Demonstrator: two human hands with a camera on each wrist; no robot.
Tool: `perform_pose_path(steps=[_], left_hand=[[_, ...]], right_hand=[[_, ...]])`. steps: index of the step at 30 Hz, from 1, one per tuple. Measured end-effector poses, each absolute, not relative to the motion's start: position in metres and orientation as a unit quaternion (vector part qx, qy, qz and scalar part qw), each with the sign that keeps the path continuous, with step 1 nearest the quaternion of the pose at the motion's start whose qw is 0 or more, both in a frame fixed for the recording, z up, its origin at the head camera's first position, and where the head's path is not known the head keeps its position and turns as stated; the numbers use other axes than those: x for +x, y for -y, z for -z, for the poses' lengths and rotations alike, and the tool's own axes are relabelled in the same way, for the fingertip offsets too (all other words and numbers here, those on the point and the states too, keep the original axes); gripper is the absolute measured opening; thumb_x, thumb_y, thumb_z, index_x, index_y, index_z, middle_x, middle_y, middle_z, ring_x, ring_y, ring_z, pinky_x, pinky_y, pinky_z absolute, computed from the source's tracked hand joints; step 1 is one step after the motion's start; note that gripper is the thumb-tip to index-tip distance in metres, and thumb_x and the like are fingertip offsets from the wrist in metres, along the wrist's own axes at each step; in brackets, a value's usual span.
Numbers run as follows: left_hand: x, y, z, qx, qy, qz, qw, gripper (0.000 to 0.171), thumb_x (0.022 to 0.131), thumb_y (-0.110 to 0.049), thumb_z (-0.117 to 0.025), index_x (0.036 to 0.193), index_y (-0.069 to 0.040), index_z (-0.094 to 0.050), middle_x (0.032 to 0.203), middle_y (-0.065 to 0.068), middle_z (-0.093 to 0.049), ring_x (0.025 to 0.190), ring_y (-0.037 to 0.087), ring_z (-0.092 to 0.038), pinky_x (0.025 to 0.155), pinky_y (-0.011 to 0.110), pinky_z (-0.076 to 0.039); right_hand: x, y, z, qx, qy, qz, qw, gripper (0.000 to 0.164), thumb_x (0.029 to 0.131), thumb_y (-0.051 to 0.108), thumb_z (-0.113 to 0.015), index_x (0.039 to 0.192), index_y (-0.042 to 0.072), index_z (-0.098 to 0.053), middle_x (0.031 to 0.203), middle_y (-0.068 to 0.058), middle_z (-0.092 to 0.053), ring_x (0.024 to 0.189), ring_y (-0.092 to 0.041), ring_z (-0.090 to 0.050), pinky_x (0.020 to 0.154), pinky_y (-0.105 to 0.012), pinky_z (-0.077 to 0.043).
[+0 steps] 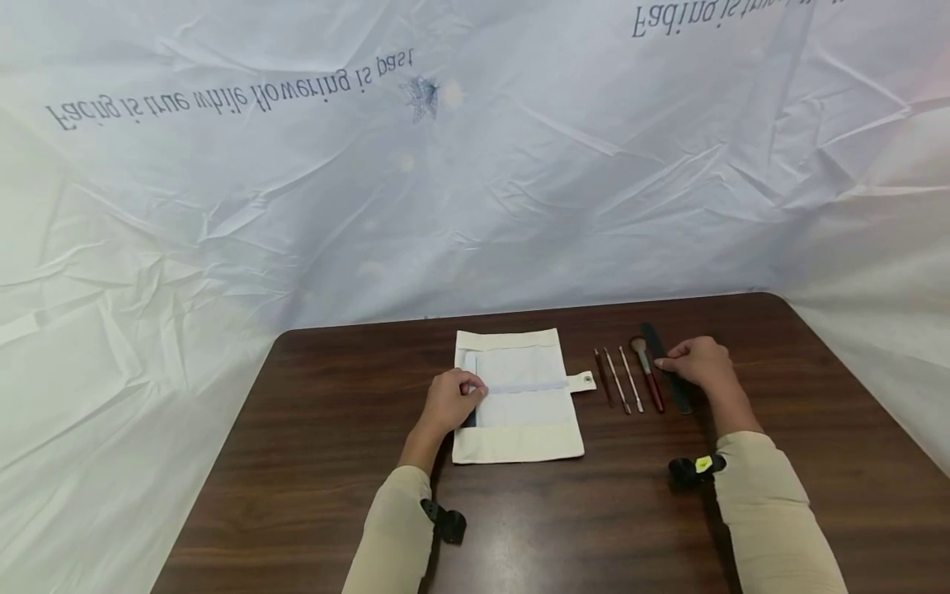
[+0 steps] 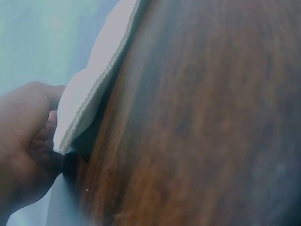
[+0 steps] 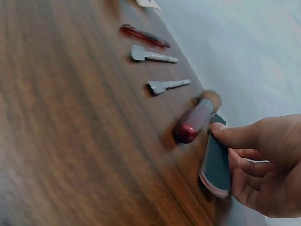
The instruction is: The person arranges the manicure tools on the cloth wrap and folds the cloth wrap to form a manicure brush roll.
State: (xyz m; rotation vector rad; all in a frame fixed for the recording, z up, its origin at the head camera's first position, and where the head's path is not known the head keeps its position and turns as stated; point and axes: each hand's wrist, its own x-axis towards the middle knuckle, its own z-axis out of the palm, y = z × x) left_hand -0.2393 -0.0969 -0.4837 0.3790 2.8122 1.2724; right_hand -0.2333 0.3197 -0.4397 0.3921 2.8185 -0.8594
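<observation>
An unfolded cream cloth tool pouch [image 1: 519, 445] lies on the table. At its left edge is my left hand [image 1: 449, 399], fingers bent, gripping the edge; in the left wrist view the hand [image 2: 28, 141] is against the stitched cloth [image 2: 77, 101]. Partly under that hand is a narrow pale strip with a dark lower end [image 1: 469, 419]; its kind is unclear. My right hand [image 1: 701, 363] pinches a dark green nail file [image 3: 217, 165], thumb on its upper face. Beside the file lies a makeup brush [image 3: 195, 120] with a red handle.
Left of the brush lie two slim silvery double-ended tools [image 1: 632, 379] [image 1: 618, 381] and a dark red slender tool [image 1: 604, 378]. The pouch's snap tab [image 1: 581, 382] points toward them. White printed sheeting [image 1: 475, 206] hangs behind the brown table [image 1: 326, 462].
</observation>
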Motion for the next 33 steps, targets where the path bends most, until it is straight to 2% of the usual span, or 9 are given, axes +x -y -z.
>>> perform_pose_path(steps=[4, 9, 11, 13, 16, 19, 26, 33], left_hand=[[-0.239, 0.097, 0.483, 0.123, -0.903, -0.412, 0.016, 0.009, 0.094, -0.013, -0.072, 0.089, -0.008, -0.078, 0.074, 0.001, -0.050, 0.067, 0.014, -0.043, 0.066, 0.027, -0.037], [-0.238, 0.098, 0.482, 0.128, -0.901, -0.413, 0.013, 0.009, 0.094, -0.012, -0.072, 0.090, -0.007, -0.078, 0.074, 0.001, -0.050, 0.066, 0.014, -0.043, 0.065, 0.027, -0.037], [-0.238, 0.098, 0.481, 0.129, -0.902, -0.413, 0.011, 0.009, 0.094, -0.012, -0.072, 0.089, -0.007, -0.078, 0.074, 0.001, -0.050, 0.066, 0.014, -0.043, 0.065, 0.026, -0.037], [-0.238, 0.097, 0.481, 0.129, -0.901, -0.413, 0.008, 0.009, 0.094, -0.011, -0.072, 0.089, -0.007, -0.078, 0.073, 0.002, -0.050, 0.066, 0.014, -0.043, 0.065, 0.026, -0.037], [-0.238, 0.098, 0.481, 0.130, -0.901, -0.414, 0.006, 0.009, 0.094, -0.012, -0.072, 0.088, -0.007, -0.078, 0.073, 0.002, -0.051, 0.066, 0.014, -0.043, 0.065, 0.026, -0.037], [-0.239, 0.097, 0.482, 0.132, -0.901, -0.414, 0.004, 0.009, 0.094, -0.012, -0.072, 0.088, -0.007, -0.078, 0.073, 0.002, -0.051, 0.065, 0.014, -0.043, 0.064, 0.027, -0.037], [-0.238, 0.097, 0.481, 0.132, -0.900, -0.414, 0.005, 0.009, 0.094, -0.011, -0.072, 0.089, -0.007, -0.078, 0.074, 0.003, -0.052, 0.066, 0.014, -0.043, 0.065, 0.027, -0.037], [-0.237, 0.097, 0.478, 0.131, -0.902, -0.410, 0.011, 0.010, 0.095, -0.012, -0.070, 0.090, -0.008, -0.077, 0.074, 0.002, -0.051, 0.066, 0.014, -0.042, 0.066, 0.027, -0.036]], right_hand=[[-0.235, -0.327, 0.443, 0.124, -0.929, 0.339, 0.078, 0.048, 0.099, 0.029, -0.065, 0.122, -0.013, -0.064, 0.103, -0.027, -0.069, 0.086, -0.030, -0.067, 0.070, -0.036, -0.054], [-0.236, -0.329, 0.440, 0.113, -0.904, 0.410, 0.049, 0.053, 0.103, 0.033, -0.057, 0.133, -0.011, -0.055, 0.115, -0.025, -0.062, 0.087, -0.015, -0.060, 0.072, -0.026, -0.052], [-0.237, -0.327, 0.436, 0.106, -0.895, 0.433, 0.033, 0.056, 0.104, 0.036, -0.056, 0.135, -0.010, -0.053, 0.117, -0.020, -0.060, 0.087, -0.009, -0.057, 0.074, -0.025, -0.049], [-0.239, -0.322, 0.431, 0.099, -0.886, 0.453, 0.016, 0.059, 0.104, 0.039, -0.056, 0.139, -0.008, -0.050, 0.112, -0.008, -0.062, 0.086, -0.002, -0.056, 0.075, -0.024, -0.049], [-0.242, -0.312, 0.424, 0.089, -0.871, 0.484, -0.004, 0.062, 0.103, 0.039, -0.058, 0.143, -0.006, -0.048, 0.097, 0.016, -0.061, 0.083, 0.006, -0.054, 0.075, -0.024, -0.047], [-0.246, -0.301, 0.418, 0.080, -0.859, 0.506, -0.010, 0.060, 0.102, 0.038, -0.060, 0.144, -0.004, -0.048, 0.086, 0.031, -0.056, 0.080, 0.006, -0.054, 0.073, -0.026, -0.048], [-0.260, -0.270, 0.414, 0.068, -0.831, 0.552, 0.005, 0.050, 0.105, 0.032, -0.056, 0.139, -0.003, -0.049, 0.085, 0.027, -0.058, 0.077, 0.002, -0.056, 0.074, -0.026, -0.053], [-0.271, -0.225, 0.415, 0.047, -0.795, 0.604, 0.021, 0.043, 0.104, 0.024, -0.059, 0.134, -0.006, -0.054, 0.085, 0.020, -0.065, 0.073, -0.001, -0.057, 0.072, -0.024, -0.053]])
